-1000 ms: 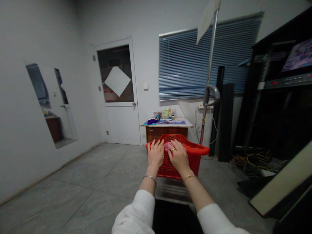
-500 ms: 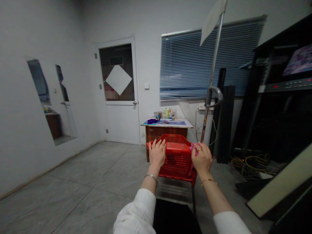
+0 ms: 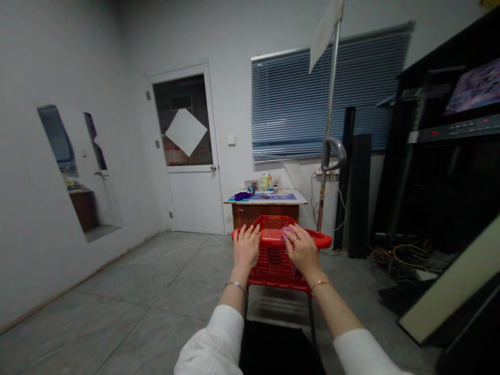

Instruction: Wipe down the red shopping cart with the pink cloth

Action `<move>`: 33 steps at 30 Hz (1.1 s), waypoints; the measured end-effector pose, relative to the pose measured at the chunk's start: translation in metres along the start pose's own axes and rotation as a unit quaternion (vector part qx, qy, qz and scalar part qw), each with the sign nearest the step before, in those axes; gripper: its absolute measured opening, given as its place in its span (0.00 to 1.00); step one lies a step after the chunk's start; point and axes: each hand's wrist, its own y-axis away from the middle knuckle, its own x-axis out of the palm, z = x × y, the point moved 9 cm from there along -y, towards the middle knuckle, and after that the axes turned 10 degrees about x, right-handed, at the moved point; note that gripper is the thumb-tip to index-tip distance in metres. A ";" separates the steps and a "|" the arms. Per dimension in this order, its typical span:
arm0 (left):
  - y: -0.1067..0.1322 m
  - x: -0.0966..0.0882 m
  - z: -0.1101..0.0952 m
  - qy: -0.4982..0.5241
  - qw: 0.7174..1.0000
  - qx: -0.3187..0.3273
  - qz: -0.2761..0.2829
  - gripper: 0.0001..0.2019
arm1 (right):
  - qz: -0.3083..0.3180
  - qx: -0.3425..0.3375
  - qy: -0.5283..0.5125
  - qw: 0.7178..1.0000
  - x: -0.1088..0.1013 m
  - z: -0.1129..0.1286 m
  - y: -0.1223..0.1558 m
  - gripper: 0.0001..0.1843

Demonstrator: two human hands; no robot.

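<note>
Two hands are in view. The left hand [image 3: 246, 248] lies open, fingers spread, on the near edge of one red plastic basket [image 3: 273, 265], holding nothing. The right hand [image 3: 303, 252] sits narrowly cupped over one pink cloth [image 3: 288, 235], pressing it onto the basket's rim just ahead of the fingers. That hand wears one ring [image 3: 295, 239], and each wrist has one bracelet [image 3: 236, 285]. Beyond both hands stands one wooden desk [image 3: 265, 212], with one purple cloth [image 3: 242, 196] on top, ahead of the left hand. Well ahead of the left hand is one door [image 3: 191, 198], and past the right hand rises one metal pole [image 3: 329, 104]
</note>
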 end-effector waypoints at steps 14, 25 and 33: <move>-0.012 -0.008 -0.028 0.006 0.999 -0.030 -0.030 0.21 | -0.022 0.062 0.037 0.997 -0.025 -0.054 0.002 0.15; -0.020 0.011 -0.095 0.085 0.995 0.045 0.021 0.21 | 0.056 0.018 -0.021 0.998 -0.014 -0.016 -0.001 0.15; -0.013 -0.006 -0.076 0.124 0.990 0.065 -0.005 0.17 | 0.029 0.141 -0.052 0.988 -0.027 -0.082 0.008 0.18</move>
